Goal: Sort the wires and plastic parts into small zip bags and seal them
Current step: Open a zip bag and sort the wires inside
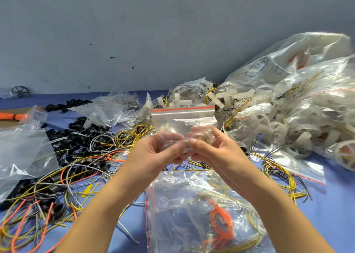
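Holding item: small clear zip bag with a red stripe along its mouth [183, 118], raised above the blue cloth-covered surface [330, 204], mouth uppermost and apparently not yet pressed shut.

Left hand [161, 150]: fingers curled, pinching the bag's lower part. Right hand [209, 147]: likewise curled, thumb and fingertips closed on the crumpled plastic beside the left. Contents under the fingers too blurred to name.

Stock nearby: loose yellow, grey and orange wires [57, 204] mixed with black plastic rings [80, 135] at left; heap of white plastic strips [230, 97] behind the bag; large clear bags of strips [317, 99] at right; flat clear zip bag holding orange and yellow wires [207, 214] between the forearms.

Step, as judged: settling parts down in the small bag. Next move probably calls for shifting both grips to the striped mouth and pressing it closed along its length.
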The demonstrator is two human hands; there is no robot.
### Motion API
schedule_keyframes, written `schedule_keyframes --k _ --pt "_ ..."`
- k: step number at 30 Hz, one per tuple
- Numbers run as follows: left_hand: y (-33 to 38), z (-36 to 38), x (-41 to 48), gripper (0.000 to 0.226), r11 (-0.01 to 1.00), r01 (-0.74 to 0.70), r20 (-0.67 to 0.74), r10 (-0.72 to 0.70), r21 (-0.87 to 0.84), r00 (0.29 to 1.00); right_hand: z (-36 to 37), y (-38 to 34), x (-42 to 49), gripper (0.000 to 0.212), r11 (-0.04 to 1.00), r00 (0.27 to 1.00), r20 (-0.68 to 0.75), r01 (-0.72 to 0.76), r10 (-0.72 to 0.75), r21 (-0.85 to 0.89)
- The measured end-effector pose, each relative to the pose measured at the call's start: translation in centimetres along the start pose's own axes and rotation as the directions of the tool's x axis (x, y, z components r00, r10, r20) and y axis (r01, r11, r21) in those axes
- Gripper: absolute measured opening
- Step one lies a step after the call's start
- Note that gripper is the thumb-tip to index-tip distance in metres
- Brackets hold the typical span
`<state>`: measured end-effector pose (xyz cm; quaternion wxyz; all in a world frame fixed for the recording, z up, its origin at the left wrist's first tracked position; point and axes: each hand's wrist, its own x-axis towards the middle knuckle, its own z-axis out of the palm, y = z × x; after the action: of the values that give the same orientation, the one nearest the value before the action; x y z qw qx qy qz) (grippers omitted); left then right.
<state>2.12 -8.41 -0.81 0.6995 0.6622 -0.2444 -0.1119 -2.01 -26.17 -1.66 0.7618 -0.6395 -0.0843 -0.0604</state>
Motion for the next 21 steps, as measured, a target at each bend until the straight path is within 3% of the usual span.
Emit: schedule_keyframes --k 4,7,12,17,21 --pt "0.15 -0.19 -0.06 0.032 0.996 0.074 0.028 -0.073 -0.039 0.997 0.15 -0.15 -0.32 0.043 0.997 0.998 0.032 0.064 -0.063 -0.042" --pt "0.18 -0.35 -0.16 0.045 0.993 0.107 0.027 -0.106 -0.042 0.994 0.49 -0.36 -0.34 0.036 0.993 0.994 -0.049 0.091 -0.095 -0.076" --pt "-0.25 0.19 -0.19 0.039 0.997 0.045 0.05 -0.042 -0.062 0.998 0.37 -0.44 -0.19 0.027 0.993 0.98 -0.19 0.037 -0.057 -0.112" --pt "0.15 0.29 -0.03 0.036 0.989 0.079 -0.05 -0.086 -0.128 0.995 0.06 -0.31 -0.31 0.029 0.999 0.999 0.013 0.047 -0.047 0.014" --pt "0.39 0.1 -0.19 0.037 0.998 0.059 -0.026 -0.06 -0.008 0.998 0.01 -0.31 -0.25 0.032 0.994 1.0 -0.008 -0.006 0.007 0.105"
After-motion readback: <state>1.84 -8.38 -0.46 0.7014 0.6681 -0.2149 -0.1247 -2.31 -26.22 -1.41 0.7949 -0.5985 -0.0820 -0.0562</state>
